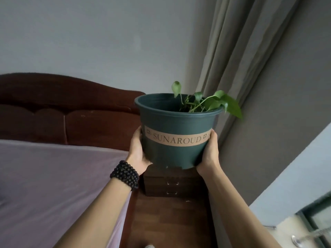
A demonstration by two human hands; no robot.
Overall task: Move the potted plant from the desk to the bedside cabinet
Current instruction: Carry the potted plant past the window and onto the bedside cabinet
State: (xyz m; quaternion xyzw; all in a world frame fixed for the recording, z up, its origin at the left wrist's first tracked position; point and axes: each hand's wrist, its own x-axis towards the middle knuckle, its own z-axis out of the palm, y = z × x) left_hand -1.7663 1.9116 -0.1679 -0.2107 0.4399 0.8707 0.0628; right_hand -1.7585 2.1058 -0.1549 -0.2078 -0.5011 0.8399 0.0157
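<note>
Both bare forearms reach up from the bottom edge, the left one wearing a wrapped bracelet of dark beads (125, 175) at the wrist. Beyond it, the left hand (137, 152) presses flat against the pot's 9 o'clock side, thumb up along the wall. The right hand (209, 153) mirrors it at 3 o'clock, palm cupped around the lower wall. Between them they hold the potted plant (177, 133), a dark green plastic pot with a tan band reading "SUNAROUD", upright and level, its green leaves leaning toward 2 o'clock over the rim.

Just under the pot's base, at 6 o'clock from it, stands the bedside cabinet (172, 187), dark wood with two small drawer pulls visible on its front; whether the pot's base touches its top cannot be told, since the base hides that surface. Dark wooden floor (170, 222) runs from the cabinet toward the camera. At 9 o'clock lies a bed with a mauve sheet (53, 176), backed by a dark reddish-brown headboard (71, 108). At 1 o'clock, grey-beige curtains (241, 51) hang against a pale wall (89, 33).
</note>
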